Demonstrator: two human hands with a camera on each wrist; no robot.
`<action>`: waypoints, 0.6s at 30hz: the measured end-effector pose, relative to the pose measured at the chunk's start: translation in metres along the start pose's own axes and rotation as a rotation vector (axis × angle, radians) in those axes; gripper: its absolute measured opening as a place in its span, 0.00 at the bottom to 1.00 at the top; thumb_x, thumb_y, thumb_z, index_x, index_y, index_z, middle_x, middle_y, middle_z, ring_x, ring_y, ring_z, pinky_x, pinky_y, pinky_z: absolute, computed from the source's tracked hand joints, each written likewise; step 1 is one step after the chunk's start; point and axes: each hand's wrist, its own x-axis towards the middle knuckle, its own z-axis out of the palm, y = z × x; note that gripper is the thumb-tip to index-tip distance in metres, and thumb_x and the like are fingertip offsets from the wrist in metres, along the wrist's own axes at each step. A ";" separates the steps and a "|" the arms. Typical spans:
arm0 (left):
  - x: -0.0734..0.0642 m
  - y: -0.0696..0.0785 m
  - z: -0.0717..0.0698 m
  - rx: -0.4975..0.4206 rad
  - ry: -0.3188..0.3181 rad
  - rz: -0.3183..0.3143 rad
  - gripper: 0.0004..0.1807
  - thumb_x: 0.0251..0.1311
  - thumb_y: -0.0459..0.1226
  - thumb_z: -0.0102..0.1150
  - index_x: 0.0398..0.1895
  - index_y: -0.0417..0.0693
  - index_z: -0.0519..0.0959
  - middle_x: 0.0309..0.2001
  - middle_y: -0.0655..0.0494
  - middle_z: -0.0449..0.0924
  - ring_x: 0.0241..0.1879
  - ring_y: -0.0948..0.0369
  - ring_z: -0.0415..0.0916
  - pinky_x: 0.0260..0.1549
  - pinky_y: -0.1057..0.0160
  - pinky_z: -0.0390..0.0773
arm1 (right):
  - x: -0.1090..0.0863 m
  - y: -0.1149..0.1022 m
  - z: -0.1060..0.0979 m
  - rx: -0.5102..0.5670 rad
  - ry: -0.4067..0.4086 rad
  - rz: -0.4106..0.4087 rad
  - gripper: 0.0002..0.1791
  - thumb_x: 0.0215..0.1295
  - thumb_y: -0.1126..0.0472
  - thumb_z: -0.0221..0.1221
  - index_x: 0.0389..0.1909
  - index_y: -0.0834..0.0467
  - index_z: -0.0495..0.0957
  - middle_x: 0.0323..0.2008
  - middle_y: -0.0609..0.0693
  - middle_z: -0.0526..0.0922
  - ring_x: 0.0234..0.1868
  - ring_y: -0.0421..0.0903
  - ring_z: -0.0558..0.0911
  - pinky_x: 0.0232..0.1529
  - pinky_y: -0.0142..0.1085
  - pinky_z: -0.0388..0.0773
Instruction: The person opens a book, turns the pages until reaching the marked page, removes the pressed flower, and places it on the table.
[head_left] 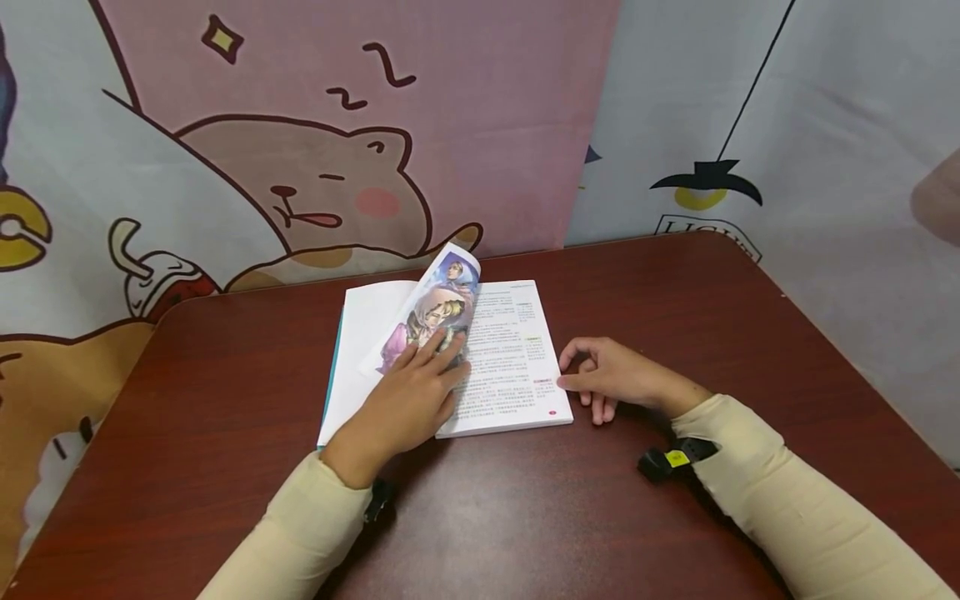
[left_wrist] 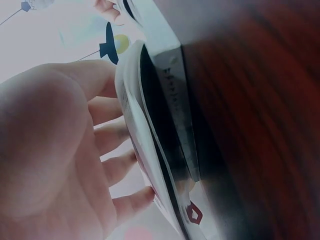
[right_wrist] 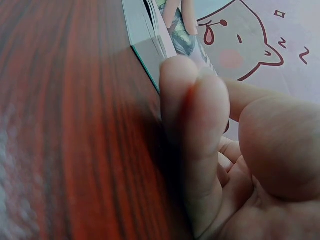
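Observation:
An open book [head_left: 506, 358] lies on the table, printed text on its right page and a blank white page [head_left: 371, 321] on its left. Between them a leaf with a coloured illustration [head_left: 435, 308] stands curved up, leaning left. My left hand [head_left: 416, 396] rests on that leaf with its fingers spread. In the left wrist view, the fingers [left_wrist: 130, 200] lie along the bowed pages. At the book's right edge is my right hand [head_left: 611, 375], thumb tip at the page margin and the other fingers loosely bent. No page shows between its fingers in the right wrist view.
The dark red-brown wooden table [head_left: 225, 367] reaches back to a cloth with cartoon drawings [head_left: 315, 183]. A black strap device with a yellow label [head_left: 675, 458] sits on the right wrist. Beige sleeves [head_left: 307, 525] cover both forearms.

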 end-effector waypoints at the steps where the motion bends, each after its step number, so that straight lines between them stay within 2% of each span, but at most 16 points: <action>1: 0.000 0.000 0.000 0.003 -0.005 -0.002 0.21 0.68 0.38 0.58 0.63 0.46 0.77 0.74 0.46 0.65 0.76 0.44 0.57 0.67 0.37 0.65 | 0.000 0.000 0.000 0.000 0.000 0.002 0.19 0.66 0.58 0.64 0.51 0.61 0.69 0.21 0.54 0.77 0.13 0.49 0.82 0.14 0.40 0.79; 10: -0.001 0.001 -0.002 0.010 -0.090 -0.056 0.25 0.69 0.38 0.54 0.69 0.44 0.72 0.75 0.45 0.63 0.77 0.44 0.54 0.70 0.37 0.60 | 0.001 0.001 0.000 -0.003 0.007 0.003 0.19 0.66 0.57 0.65 0.51 0.60 0.69 0.21 0.54 0.77 0.13 0.49 0.82 0.14 0.40 0.79; 18: -0.001 0.002 -0.003 -0.039 -0.179 -0.122 0.28 0.70 0.38 0.53 0.73 0.47 0.68 0.73 0.46 0.66 0.76 0.46 0.58 0.71 0.36 0.57 | 0.001 0.002 0.000 -0.004 0.007 0.002 0.19 0.66 0.57 0.65 0.50 0.60 0.69 0.21 0.54 0.77 0.13 0.49 0.82 0.14 0.40 0.79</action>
